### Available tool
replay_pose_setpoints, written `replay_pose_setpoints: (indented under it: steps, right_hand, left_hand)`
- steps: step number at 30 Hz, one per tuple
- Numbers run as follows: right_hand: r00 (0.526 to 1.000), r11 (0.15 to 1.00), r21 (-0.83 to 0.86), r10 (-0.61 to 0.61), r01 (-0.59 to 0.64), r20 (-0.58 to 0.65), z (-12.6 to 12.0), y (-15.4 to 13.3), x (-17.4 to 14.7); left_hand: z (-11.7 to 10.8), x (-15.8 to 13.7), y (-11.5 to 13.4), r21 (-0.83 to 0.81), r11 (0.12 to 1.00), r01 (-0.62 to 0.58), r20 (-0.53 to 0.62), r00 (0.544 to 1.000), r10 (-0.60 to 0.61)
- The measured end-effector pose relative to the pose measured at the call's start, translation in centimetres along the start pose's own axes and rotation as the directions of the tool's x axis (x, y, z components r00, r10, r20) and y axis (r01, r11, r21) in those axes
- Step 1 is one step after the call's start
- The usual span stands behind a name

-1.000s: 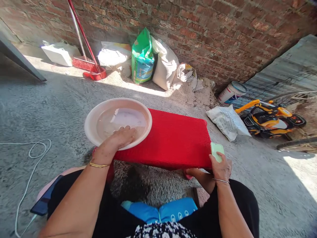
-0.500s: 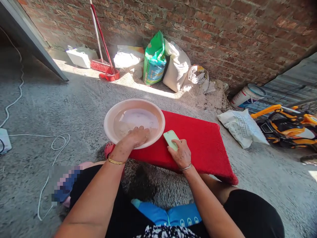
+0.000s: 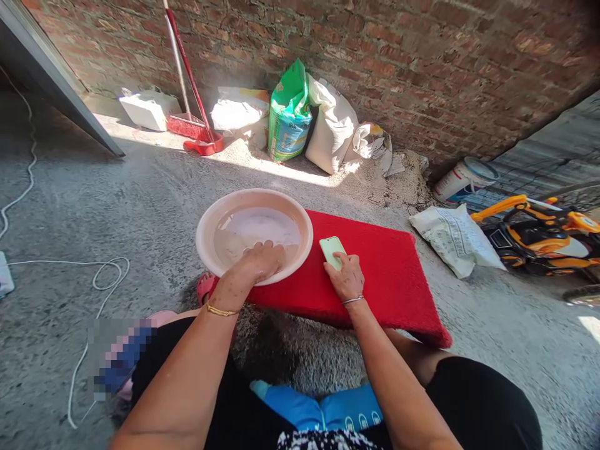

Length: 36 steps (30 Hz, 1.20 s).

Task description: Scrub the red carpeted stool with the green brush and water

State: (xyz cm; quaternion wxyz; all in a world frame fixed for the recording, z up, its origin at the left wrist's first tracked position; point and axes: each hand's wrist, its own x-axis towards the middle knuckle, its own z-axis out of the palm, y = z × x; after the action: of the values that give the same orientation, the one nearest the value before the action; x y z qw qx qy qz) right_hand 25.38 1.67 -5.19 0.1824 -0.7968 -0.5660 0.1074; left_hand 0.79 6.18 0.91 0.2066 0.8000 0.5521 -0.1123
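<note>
My left hand [image 3: 262,264] reaches over the near rim of a pale pink basin [image 3: 206,250] and dips into the cloudy water [image 3: 262,225]. Its fingers are bent down and closed; the fingertips, and whatever they hold, are hidden. My right hand [image 3: 347,275] is closed around the lower end of a light green phone [image 3: 331,249], thumb on one side and fingers on the other. The phone is just over a red plush cover [image 3: 384,269], to the right of the basin, which stands on the cover's left end.
Sacks [image 3: 330,134], a green bag [image 3: 290,115] and a red broom and dustpan [image 3: 206,145] stand along the brick wall. At right are a bucket [image 3: 464,181], a white sack [image 3: 457,240] and a yellow-black toy digger [image 3: 539,237]. A white cable [image 3: 112,275] lies on the left floor.
My right hand has shifted the phone a little right and away from me, turning it more upright. My left hand stays in the basin, almost unmoved. The view has moved slightly.
</note>
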Motion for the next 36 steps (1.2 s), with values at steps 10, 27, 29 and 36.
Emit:
replay_pose_setpoints:
  steps: [10,27,29,36]
  right_hand:
    - [0.991,0.992,0.012,-0.124,0.124,0.051,1.0,-2.7,0.7]
    - [0.991,0.992,-0.002,-0.125,0.126,0.052,1.1,-3.6,2.2]
    - [0.992,0.992,-0.051,-0.110,0.113,0.054,0.7,-3.0,2.4]
    - [0.983,0.982,-0.096,0.154,-0.163,-0.098,-1.8,1.8,4.3]
  left_hand:
    - [0.2,-0.1,-0.4,0.033,0.999,0.004,0.007,1.000,-0.004]
    - [0.7,0.3,-0.9,0.064,0.998,-0.003,-0.017,1.000,0.004]
    - [0.3,0.3,-0.6,0.066,0.998,0.009,0.006,1.000,-0.010]
    - [-0.6,-0.3,0.4,0.049,0.998,0.030,0.052,0.998,-0.033]
